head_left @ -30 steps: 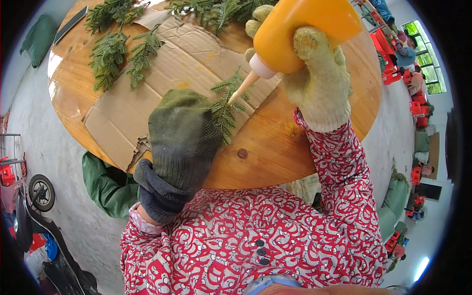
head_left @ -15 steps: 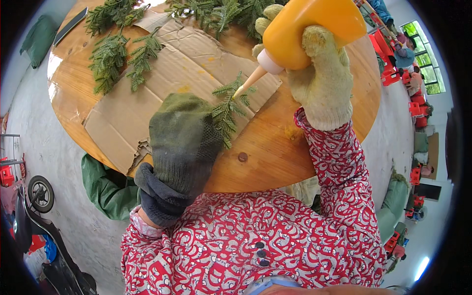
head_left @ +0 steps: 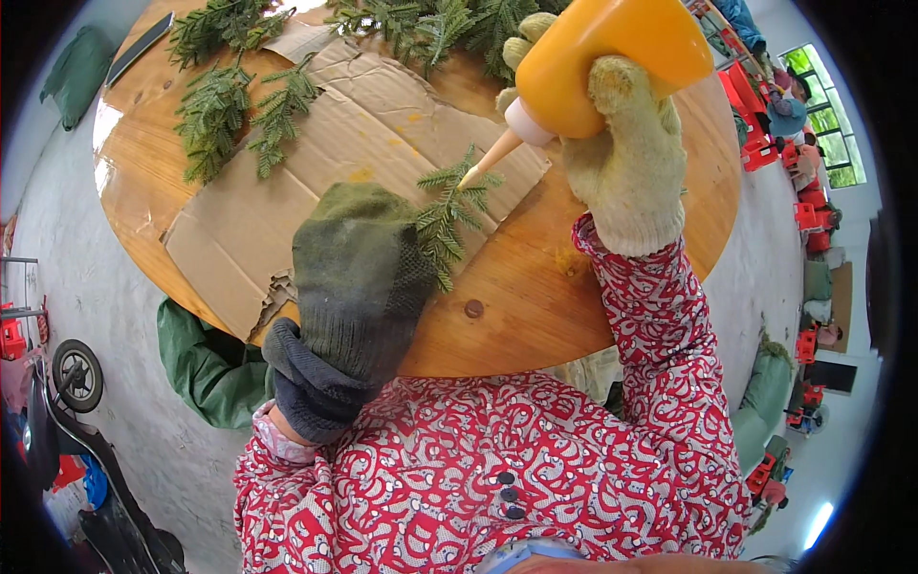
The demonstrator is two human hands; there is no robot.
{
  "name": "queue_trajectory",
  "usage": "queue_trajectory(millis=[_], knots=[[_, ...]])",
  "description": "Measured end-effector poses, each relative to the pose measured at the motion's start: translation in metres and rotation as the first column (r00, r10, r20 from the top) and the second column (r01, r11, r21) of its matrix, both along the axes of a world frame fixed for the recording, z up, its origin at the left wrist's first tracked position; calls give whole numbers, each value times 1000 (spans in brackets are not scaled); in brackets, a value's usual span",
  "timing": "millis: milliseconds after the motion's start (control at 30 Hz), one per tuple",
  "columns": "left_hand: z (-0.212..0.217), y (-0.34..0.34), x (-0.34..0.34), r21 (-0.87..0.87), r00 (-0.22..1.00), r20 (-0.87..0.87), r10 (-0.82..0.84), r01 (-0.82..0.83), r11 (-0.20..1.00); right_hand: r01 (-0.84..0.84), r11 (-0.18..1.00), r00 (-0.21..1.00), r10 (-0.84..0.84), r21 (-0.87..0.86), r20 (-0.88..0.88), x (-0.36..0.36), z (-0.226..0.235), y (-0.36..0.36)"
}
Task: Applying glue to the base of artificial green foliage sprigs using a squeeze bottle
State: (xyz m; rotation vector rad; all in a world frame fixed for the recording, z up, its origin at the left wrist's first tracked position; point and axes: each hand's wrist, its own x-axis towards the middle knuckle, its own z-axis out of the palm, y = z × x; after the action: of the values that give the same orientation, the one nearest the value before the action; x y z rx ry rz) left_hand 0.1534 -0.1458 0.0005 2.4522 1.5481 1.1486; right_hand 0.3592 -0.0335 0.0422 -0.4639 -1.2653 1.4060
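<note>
Along the near side of a round wooden table [head_left: 535, 306], the curved rim passes just in front of a red patterned garment [head_left: 478, 450]; a strip of wood separates this rim from the right edge of a cardboard sheet [head_left: 239, 230]. Green branches [head_left: 212, 120] border the sheet at far left. The left hand [head_left: 359, 249], dark-gloved, lies back upward over the sheet; its fingers are hidden, so their closure cannot be told. A small green sprig [head_left: 442, 230] projects beside it, over the sheet's right portion. The right hand [head_left: 626, 167], pale-gloved, is wrapped around a tilted yellow bottle [head_left: 622, 57], whose nozzle [head_left: 494, 156] meets or overlies the sprig.
</note>
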Motion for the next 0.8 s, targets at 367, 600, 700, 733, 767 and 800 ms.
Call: queue_trajectory(millis=[367,600,700,733,767,800], knots=[[-3,4,1,62,994,86,-60,55,997,48,998,999,-47,-47,18,0,5,-1],[4,3,4,-33,1000,29,7,-6,999,69,990,998,-69,-123,-1,3,-4,8],[2,4,4,-49,999,12,36,-35,998,52,989,999,-51,-136,11,4,-4,11],[1,4,3,-11,998,67,21,-20,1000,44,990,999,-41,-135,24,3,-3,12],[2,4,5,-13,997,70,20,-19,1000,45,990,999,-41,-137,27,3,-4,12],[5,3,7,-45,998,53,38,-35,998,38,990,999,-35,-135,23,4,-5,12]])
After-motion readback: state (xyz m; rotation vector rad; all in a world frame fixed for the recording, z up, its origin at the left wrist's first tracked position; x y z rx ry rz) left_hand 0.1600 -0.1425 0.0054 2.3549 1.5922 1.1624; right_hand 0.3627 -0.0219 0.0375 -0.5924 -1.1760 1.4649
